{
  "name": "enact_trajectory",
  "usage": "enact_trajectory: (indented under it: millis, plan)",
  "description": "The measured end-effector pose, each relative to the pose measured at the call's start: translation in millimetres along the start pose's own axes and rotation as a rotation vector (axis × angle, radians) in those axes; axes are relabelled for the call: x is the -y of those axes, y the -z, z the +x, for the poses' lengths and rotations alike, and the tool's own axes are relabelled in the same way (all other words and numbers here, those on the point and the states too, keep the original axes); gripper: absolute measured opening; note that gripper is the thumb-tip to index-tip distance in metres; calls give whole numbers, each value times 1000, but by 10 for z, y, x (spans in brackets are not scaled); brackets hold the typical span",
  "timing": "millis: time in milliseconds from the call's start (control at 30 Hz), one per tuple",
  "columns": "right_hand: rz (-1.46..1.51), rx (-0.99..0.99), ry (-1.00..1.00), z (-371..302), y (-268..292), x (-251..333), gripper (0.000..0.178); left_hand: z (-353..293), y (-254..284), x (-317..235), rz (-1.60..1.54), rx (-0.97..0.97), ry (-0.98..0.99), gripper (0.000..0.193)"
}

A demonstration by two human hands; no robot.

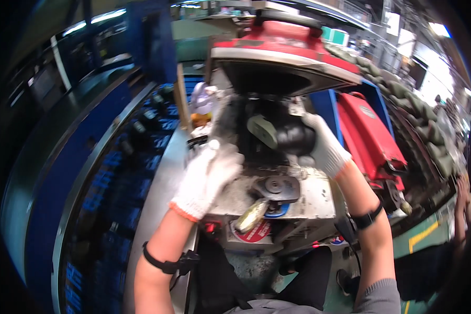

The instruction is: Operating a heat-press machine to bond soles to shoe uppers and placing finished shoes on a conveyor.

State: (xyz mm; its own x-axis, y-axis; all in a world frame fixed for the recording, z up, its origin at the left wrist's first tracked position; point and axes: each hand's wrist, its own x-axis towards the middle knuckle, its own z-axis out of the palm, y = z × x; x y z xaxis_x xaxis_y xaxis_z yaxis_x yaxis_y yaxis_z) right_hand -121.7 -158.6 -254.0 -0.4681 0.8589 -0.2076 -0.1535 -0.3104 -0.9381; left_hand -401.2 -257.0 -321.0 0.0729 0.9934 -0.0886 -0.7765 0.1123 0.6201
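Worn white bench [318, 201], lower centre | black glossy piece [298, 140] at frame centre, below red hood [282, 35] | right hand [327, 147] grips its right side; left hand [206, 179] blurred, cannot tell its state | better to keep piece steady, hands clear of hood

Glossy black piece [296, 138], matt knitted gloves [200, 183]

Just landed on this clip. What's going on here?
A person in white gloves is working at a bench below a red-topped machine. The right hand appears to grip a shiny black rounded object, with a pale oval piece at its left end. The left hand is to the left, blurred; whether it holds anything is unclear. Nearer the person, a metal fitting sits on the worktop.
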Motion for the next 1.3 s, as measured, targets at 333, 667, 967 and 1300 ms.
enact_trajectory:
  millis: [333,667,967,1300]
  plan:
    - [-575,363,230,-814,-1072,-545,89,-977,349,119,-257,124,-327,54]
    - [-534,-330,667,-1047,-326,-386,80,-302,2756,-1296,395,-1052,-636,49]
    - [-400,-365,659,-882,-194,-730,69,-70,3764,-1360,1146,-1432,-364,110]
    - [-337,-464,563,-687,-96,-925,58,-1417,3555,-1174,985,-1986,-1034,100]
